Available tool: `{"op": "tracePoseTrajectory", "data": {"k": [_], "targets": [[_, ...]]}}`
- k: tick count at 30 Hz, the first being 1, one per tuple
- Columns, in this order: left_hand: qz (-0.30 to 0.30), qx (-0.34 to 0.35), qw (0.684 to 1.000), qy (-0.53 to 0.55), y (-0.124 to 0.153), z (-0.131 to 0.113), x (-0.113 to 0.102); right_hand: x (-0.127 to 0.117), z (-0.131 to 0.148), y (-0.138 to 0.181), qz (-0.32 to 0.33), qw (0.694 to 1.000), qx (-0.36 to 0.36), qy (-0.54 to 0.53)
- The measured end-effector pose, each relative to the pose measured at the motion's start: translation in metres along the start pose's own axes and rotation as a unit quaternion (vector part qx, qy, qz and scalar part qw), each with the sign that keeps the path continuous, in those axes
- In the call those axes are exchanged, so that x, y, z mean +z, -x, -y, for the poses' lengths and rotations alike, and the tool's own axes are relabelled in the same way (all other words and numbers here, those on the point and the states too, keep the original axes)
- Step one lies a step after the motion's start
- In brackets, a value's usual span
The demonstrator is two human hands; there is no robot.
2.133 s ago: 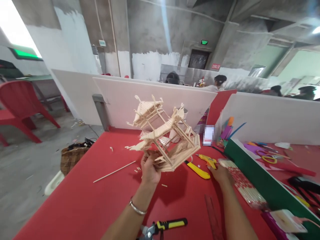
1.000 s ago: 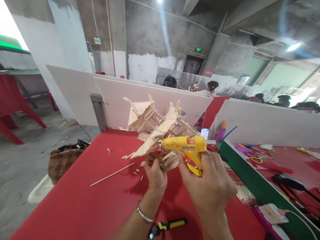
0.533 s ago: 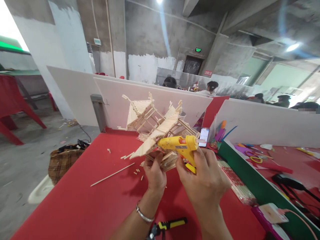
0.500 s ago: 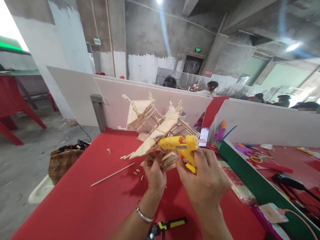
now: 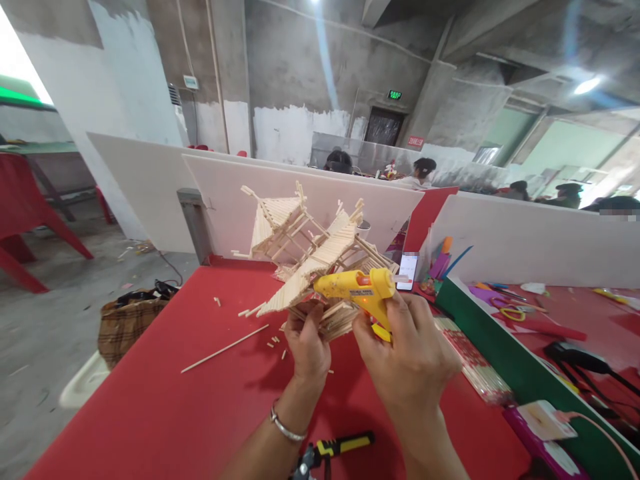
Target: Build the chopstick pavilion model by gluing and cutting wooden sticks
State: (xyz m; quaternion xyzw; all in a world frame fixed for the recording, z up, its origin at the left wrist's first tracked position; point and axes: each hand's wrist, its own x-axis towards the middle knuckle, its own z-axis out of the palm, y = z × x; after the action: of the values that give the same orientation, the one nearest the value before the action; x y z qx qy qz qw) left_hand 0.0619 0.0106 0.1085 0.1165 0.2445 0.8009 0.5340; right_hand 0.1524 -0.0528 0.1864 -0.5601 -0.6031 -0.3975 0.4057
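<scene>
A thin, pale wooden stick (image 5: 225,349) lies on the red tabletop (image 5: 165,413); rightward, over the tabletop, the left hand (image 5: 309,350) grips a tilted, pale stick-built pavilion model (image 5: 320,257) (fingertips partly hidden), and the right hand (image 5: 413,353) clasps a yellow plastic glue gun (image 5: 340,285).

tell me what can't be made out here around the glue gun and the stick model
All in the head view:
Left hand: some fingertips, hidden by the stick model.
Yellow glue gun: label, and whether its tip touches the model, too small to tell.
Black-and-yellow tool: lower end, cut off by the bottom edge.
Phone: screen text, too small to read.
</scene>
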Motion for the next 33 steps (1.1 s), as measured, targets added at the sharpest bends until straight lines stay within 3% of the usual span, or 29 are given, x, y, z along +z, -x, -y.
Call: {"op": "tracePoseTrajectory", "data": {"k": [33], "targets": [[-0.003, 0.011, 1.000, -0.007, -0.0003, 0.0012, 0.0015, 0.0020, -0.0019, -0.0012, -0.003, 1.000, 0.005, -0.021]]}}
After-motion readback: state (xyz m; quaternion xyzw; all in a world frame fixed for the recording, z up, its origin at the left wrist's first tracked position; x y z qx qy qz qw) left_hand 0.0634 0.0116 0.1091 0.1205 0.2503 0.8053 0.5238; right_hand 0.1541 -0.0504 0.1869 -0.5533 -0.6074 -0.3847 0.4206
